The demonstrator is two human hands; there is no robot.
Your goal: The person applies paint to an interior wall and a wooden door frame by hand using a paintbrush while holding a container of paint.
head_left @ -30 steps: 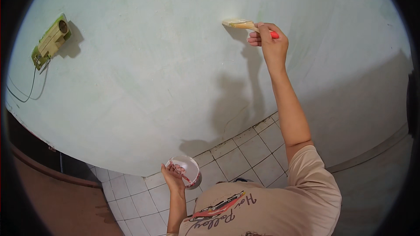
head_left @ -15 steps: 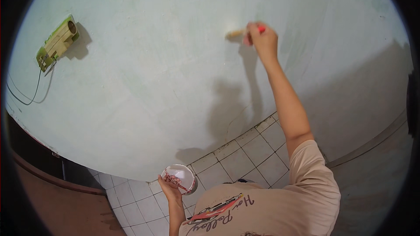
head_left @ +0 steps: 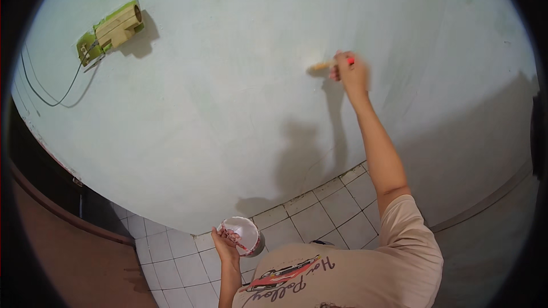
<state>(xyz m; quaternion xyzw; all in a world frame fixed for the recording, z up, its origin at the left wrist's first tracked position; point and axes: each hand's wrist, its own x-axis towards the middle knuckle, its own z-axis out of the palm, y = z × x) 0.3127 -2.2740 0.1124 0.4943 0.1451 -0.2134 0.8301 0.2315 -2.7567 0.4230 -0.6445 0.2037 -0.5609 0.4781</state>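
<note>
My right hand (head_left: pixel 352 74) is closed around a paintbrush (head_left: pixel 321 67), its red handle end showing beside my fingers. The bristle end points left against the pale, whitish-green wall (head_left: pixel 228 108), slightly blurred. Low in the view, my left hand (head_left: pixel 227 244) grips a small white tub (head_left: pixel 258 245) by its near left side, fingers curled over the rim. White paint shows inside the tub, and reddish smears mark its edge and my fingers.
A yellowed box-shaped fixture (head_left: pixel 119 27) on a green-edged patch sticks out from the wall at upper left, with a dark cable (head_left: pixel 67 92) hanging from it. White floor tiles (head_left: pixel 311 214) meet the wall's base. A brown door-like panel (head_left: pixel 74 251) stands at lower left.
The view has shifted, so the fixture sits further right and higher. My right hand and the paintbrush appear lower and slightly right. My left hand still holds the tub.
</note>
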